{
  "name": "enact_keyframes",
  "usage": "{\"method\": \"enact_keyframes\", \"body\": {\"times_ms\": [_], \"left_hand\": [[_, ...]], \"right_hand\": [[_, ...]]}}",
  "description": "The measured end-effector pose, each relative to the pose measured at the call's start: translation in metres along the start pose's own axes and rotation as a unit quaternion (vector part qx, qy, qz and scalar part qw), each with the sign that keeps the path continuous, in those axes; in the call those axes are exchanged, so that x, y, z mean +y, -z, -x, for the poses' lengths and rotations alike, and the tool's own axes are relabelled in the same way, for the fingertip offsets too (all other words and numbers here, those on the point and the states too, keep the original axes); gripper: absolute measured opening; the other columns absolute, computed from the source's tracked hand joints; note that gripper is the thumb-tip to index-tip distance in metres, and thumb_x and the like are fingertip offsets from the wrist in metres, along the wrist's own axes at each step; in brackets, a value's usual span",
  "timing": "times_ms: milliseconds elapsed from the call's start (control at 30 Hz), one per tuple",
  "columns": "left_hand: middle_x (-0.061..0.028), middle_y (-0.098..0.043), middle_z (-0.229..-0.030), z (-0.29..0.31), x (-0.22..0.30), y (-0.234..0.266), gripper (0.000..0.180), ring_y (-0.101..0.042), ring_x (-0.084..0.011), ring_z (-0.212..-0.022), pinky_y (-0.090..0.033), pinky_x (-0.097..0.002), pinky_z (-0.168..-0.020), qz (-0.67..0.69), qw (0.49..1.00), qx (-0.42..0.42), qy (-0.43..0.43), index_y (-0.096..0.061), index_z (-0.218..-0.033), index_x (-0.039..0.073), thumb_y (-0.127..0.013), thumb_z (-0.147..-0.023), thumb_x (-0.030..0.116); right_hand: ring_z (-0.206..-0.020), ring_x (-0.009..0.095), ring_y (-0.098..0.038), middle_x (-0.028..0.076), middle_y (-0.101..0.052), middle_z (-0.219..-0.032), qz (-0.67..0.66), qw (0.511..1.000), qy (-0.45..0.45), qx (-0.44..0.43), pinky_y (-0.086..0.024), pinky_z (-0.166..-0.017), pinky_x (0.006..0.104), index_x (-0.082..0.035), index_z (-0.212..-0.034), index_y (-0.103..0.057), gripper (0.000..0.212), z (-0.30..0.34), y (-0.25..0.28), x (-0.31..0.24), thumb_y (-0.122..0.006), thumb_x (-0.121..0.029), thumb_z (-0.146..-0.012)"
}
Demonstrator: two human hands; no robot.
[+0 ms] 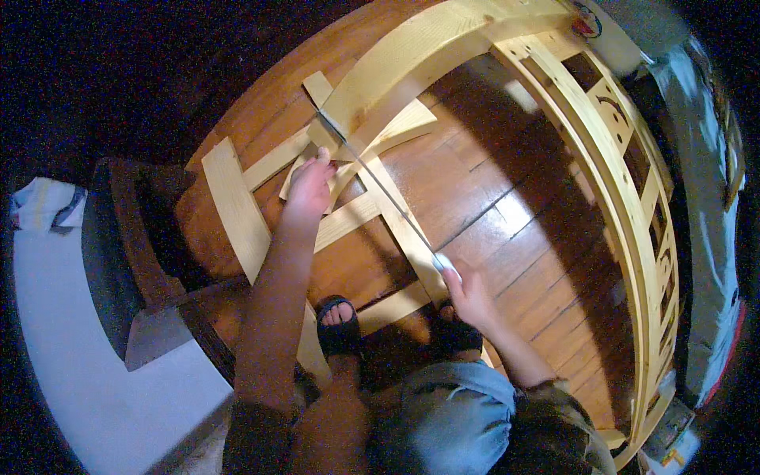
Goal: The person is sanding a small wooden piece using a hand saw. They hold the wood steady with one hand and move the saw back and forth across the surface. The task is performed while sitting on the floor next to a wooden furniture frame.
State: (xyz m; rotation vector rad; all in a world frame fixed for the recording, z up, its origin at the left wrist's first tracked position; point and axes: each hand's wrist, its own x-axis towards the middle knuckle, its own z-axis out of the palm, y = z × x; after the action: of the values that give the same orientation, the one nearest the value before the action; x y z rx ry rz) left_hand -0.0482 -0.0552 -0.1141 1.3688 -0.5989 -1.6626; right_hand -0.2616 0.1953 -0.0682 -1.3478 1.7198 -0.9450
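Note:
My right hand grips the pale handle of a hand saw, whose long thin blade shows nearly edge-on. The blade's far end crosses a thick pale wooden beam close to its near end. My left hand is closed at that end of the beam, left of the blade, its fingers partly hidden. Beneath lies a flat frame of pale wooden boards on the floor, with crosspieces under the beam and the saw.
A long slatted wooden panel with cut-out shapes curves along the right. My sandalled feet stand among the frame's boards. A white surface is at the left, and blue-grey fabric lies beyond the panel. The floor is brown planking.

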Motion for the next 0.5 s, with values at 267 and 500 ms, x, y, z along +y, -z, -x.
{"method": "enact_keyframes", "body": {"times_ms": [267,500], "left_hand": [[-0.0172,-0.046,-0.117,0.006,0.011,0.0,0.054,-0.043,-0.0231,-0.112,-0.034,-0.0301,-0.095,0.002,0.998,-0.05,0.038,-0.035,-0.12,-0.009,-0.052,-0.087,0.03],[-0.0175,-0.046,-0.117,0.02,0.021,-0.008,0.05,-0.042,-0.0234,-0.114,-0.035,-0.0295,-0.094,-0.237,0.967,-0.092,-0.001,-0.037,-0.117,-0.011,-0.049,-0.088,0.027]], "right_hand": [[-0.069,0.042,-0.057,0.026,-0.057,-0.07,0.018,0.995,-0.082,-0.062,-0.045,-0.061,0.0482,0.001,-0.084,-0.059,0.047,-0.076,-0.021,-0.036,-0.04,-0.042,-0.087],[-0.062,0.038,-0.056,0.023,-0.056,-0.065,-0.09,0.988,-0.097,-0.082,-0.043,-0.057,0.045,0.0,-0.078,-0.057,0.046,-0.05,-0.012,-0.01,-0.036,-0.04,-0.089]]}}
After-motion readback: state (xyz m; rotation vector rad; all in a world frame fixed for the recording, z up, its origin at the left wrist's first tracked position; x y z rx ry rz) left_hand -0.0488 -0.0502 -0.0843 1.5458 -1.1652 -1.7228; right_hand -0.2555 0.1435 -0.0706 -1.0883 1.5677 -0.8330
